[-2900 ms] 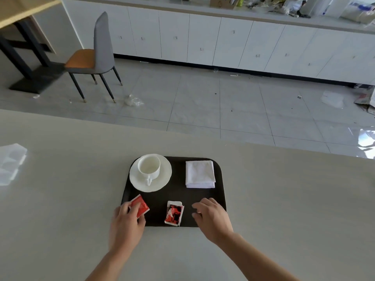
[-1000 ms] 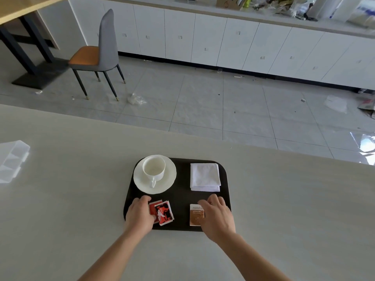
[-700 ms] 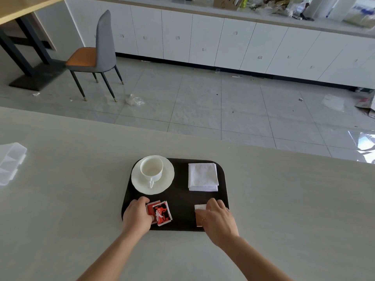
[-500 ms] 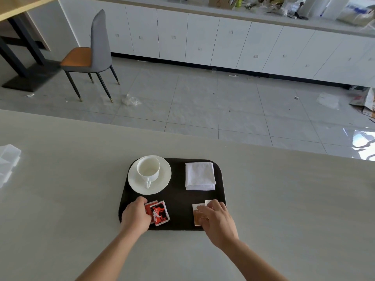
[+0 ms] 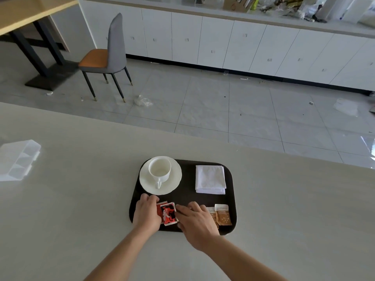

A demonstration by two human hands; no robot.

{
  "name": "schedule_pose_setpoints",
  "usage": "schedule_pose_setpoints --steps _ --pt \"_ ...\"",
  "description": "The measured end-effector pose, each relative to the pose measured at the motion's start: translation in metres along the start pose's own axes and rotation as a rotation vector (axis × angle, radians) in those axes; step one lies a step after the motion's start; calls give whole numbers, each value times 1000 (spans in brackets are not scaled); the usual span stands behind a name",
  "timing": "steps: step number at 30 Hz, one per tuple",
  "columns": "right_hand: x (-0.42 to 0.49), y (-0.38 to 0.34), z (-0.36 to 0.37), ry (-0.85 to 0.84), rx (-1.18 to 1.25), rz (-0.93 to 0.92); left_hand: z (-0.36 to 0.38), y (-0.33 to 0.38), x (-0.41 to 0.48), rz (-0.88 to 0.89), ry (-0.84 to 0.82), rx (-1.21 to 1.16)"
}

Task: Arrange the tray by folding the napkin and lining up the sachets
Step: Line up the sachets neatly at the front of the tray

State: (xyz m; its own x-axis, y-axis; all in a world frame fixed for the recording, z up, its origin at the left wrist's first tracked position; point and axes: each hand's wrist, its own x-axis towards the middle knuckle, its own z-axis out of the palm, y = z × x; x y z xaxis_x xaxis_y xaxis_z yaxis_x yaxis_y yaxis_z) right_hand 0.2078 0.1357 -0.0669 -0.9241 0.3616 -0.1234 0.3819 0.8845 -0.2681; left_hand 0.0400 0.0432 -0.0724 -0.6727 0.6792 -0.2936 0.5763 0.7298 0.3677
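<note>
**A:** What lies nearest the camera?

**B:** Two bare forearms reach over a pale, matte, faintly grained tabletop [image 5: 67, 209]. The left hand [image 5: 146, 216] rests palm down at the near left corner of a dark, rounded-rectangle tray [image 5: 187, 199], fingers together against the left edge of two overlapping glossy red sachets [image 5: 168, 213]. The right hand [image 5: 196, 221] lies flat just right of them, fingers slightly spread, fingertips touching the red sachets' right edge. Neither hand is closed around anything.

**A:** Does anything block the view?

**B:** The right hand covers part of two tan paper sachets [image 5: 222, 214] side by side near the tray's near right corner; the left one is partly hidden.

**A:** And farther back on the tray?

**B:** At the far left corner, a smooth white cup [image 5: 160, 171] stands upright and empty on a round white saucer [image 5: 174, 182], handle toward the camera. At the far right corner lies a white napkin [image 5: 210, 179], folded into a soft square.

**A:** Beyond the tray?

**B:** A clear plastic compartment box [image 5: 18, 160] sits by the tabletop's left edge. Past the tabletop: grey tiled floor, a grey chair with an orange seat [image 5: 107, 55], and white cabinets [image 5: 233, 45].
</note>
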Motion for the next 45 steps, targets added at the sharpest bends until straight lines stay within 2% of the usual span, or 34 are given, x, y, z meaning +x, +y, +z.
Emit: schedule_pose_setpoints --steps 7,12,19,28,30,33,35,37,41,45 --pt "3 -6 2 81 99 56 -4 -2 2 36 -47 20" --pt "25 -19 0 -14 27 85 -13 2 8 -10 -133 -17" --pt "20 4 -7 -34 13 215 -5 -2 4 31 -49 7" --pt "13 1 -6 -21 60 232 -14 -2 6 -45 -109 -95" --pt "14 2 -6 -16 63 230 -14 -2 2 -2 -64 -133" --pt "13 3 -5 2 78 231 -15 4 -8 101 104 -228" --pt "12 5 -4 16 97 238 -15 10 -15 168 222 -199" --pt "10 6 -3 33 128 248 -14 18 -18 183 261 -166" --pt "9 3 -4 118 215 276 -9 38 -21 118 138 -160" --pt "7 3 -4 175 306 317 -4 57 -24 27 -8 -302"
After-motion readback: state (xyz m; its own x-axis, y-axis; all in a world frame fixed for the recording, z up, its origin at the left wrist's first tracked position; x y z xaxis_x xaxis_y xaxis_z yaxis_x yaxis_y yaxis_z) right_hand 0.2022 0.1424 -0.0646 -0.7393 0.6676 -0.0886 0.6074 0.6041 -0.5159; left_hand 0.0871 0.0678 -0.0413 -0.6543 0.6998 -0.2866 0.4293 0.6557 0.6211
